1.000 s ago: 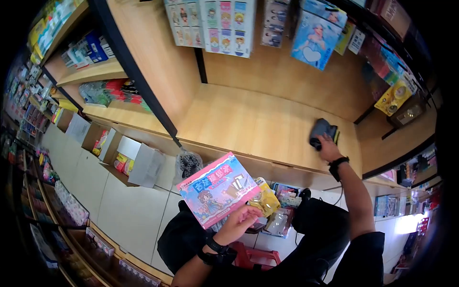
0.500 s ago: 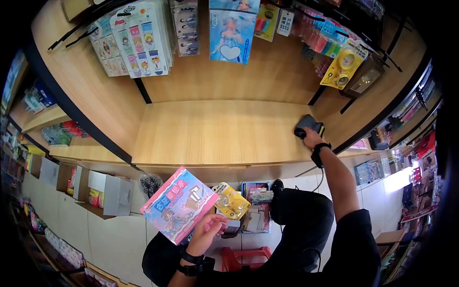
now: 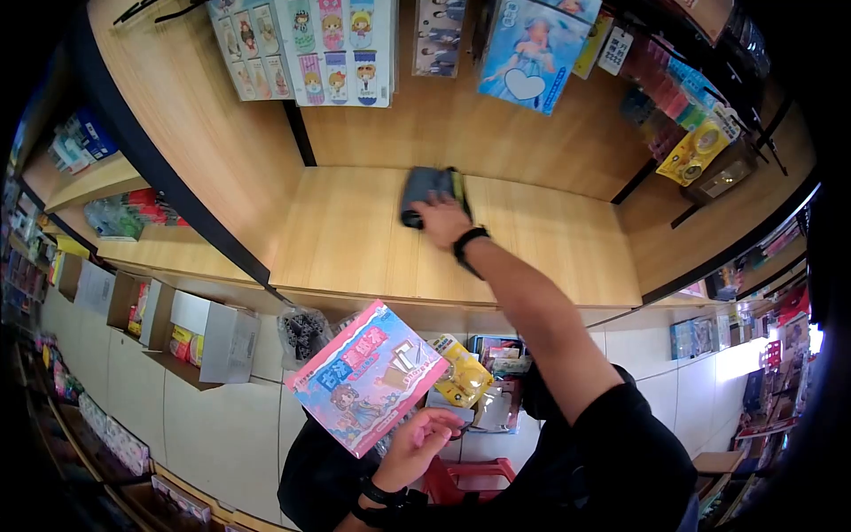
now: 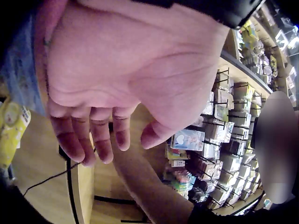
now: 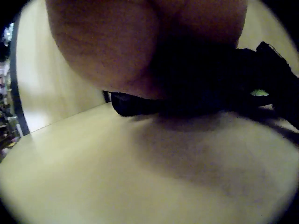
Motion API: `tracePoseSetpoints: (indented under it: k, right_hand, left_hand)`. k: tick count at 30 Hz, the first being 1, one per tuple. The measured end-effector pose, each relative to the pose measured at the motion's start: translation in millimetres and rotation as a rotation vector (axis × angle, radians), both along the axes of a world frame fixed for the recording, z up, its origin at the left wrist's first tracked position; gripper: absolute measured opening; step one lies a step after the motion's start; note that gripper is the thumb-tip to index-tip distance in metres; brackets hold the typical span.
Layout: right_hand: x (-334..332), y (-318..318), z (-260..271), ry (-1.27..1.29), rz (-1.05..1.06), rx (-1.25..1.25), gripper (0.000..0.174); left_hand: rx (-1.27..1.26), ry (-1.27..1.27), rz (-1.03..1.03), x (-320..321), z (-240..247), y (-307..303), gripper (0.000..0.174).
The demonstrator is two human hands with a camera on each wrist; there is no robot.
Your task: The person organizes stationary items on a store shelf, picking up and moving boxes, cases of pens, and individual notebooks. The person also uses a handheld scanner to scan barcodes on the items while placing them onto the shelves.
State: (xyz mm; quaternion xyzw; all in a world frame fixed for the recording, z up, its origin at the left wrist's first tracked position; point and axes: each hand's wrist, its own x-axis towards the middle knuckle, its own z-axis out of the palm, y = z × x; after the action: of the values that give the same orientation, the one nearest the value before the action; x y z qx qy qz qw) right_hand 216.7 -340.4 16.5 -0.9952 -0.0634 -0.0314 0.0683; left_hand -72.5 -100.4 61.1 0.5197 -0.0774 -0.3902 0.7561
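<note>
A folded dark grey cloth (image 3: 424, 182) with a yellow-green edge lies on the wooden shelf board (image 3: 550, 239). My right hand (image 3: 443, 222) is over it, fingers spread across its top and holding it against the board. From the right wrist, the heel of the hand (image 5: 107, 51) shows close above the board, with the cloth (image 5: 201, 84) dark beneath. Over my lap, my left hand (image 3: 417, 448) is palm up with loosely bent fingers, overlapping the lower right edge of a pink and blue printed box (image 3: 368, 377). Its palm is bare in the left wrist view.
Carded goods (image 3: 337, 53) and a blue picture pack (image 3: 536, 62) hang above the shelf. Open cartons (image 3: 213, 337) and a bagged item (image 3: 304, 335) stand on the floor at left. A yellow blister pack (image 3: 463, 377) lies beyond the box, and a red stool (image 3: 470, 479) sits below.
My right hand has swept the cloth leftward along the board, from its right end to around the middle. The left hand and the pink box stay together over my lap.
</note>
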Motion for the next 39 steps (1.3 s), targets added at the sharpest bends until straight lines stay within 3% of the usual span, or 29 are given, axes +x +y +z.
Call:
tracePoseSetpoints:
  k: [2,3,6,10,12,15,17,26,28,32,39]
  right_hand:
    - [17.6,47.7,-10.5,-0.09,0.126,-0.052,0.037]
    - [24.4,67.9,-9.4,-0.032,0.213,0.053,0.04]
    - [30.8,123.9,-12.2,-0.008,0.338,0.034,0.037]
    - [25.2,138.3,-12.5,-0.033,0.383,0.072,0.037]
    - [27.2,116.3,-12.5,-0.031,0.416,0.055,0.036]
    - [22.0,53.7,-18.6,-0.01,0.263,0.062,0.036]
    - [6.8,-11.3,-15.1,0.014,0.225,0.069,0.036]
    - [-118.0,-291.9,-15.4,0.063,-0.337,0.049,0.052]
    - [-138.7,-325.3,-9.5,0.073,-0.402,0.024,0.052]
    - [-147.9,-384.6,-17.6,0.102,-0.546,0.05,0.053]
    - [-125.8,-395.0,10.1,0.218,-0.623,0.162,0.052]
  left_hand:
    - [-0.03,-0.012,0.006,0.3,-0.7,1.6,0.021]
    - [-0.015,-0.025,0.004,1.9,2.9,2.9,0.022]
    - [-0.074,0.087,0.039,3.4,2.2,4.9,0.024]
    - [-0.028,0.071,0.038,6.2,-0.1,1.0,0.022]
    - [-0.027,0.041,0.032,7.5,-0.1,-2.8,0.022]
    - [0.004,0.037,0.031,7.0,-1.3,-8.7,0.021]
    - [0.033,0.028,0.046,8.3,-0.3,-12.7,0.022]
    - [0.02,0.05,0.004,-7.5,-13.2,-27.5,0.028]
    - [0.107,0.034,-0.06,-8.9,3.4,-32.1,0.032]
    - [0.153,0.08,-0.034,-6.1,-18.6,-34.4,0.036]
    - [0.167,0.14,0.066,1.6,-16.3,-44.5,0.026]
